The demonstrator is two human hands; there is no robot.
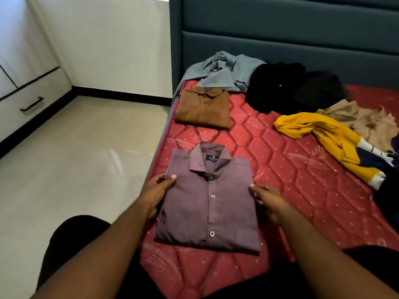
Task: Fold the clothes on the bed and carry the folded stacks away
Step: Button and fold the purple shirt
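Observation:
A folded mauve button shirt (pixel 207 203) lies collar-up on the red quilted mattress (pixel 302 190) near its front left corner. My left hand (pixel 156 193) grips the shirt's left edge, thumb on top. My right hand (pixel 266 201) holds the right edge, thumb on top, fingers along the side. A folded brown shirt (pixel 203 107) lies further back along the left edge. Unfolded clothes lie beyond: a grey garment (pixel 222 70), a black pile (pixel 287 87), a yellow top (pixel 323 137) and a beige garment (pixel 367 119).
The dark padded headboard (pixel 280 29) closes the far end. To the left is tiled floor (pixel 75 158) and a white cabinet with a drawer handle (pixel 32 104). Dark clothing (pixel 388 190) lies at the mattress's right edge.

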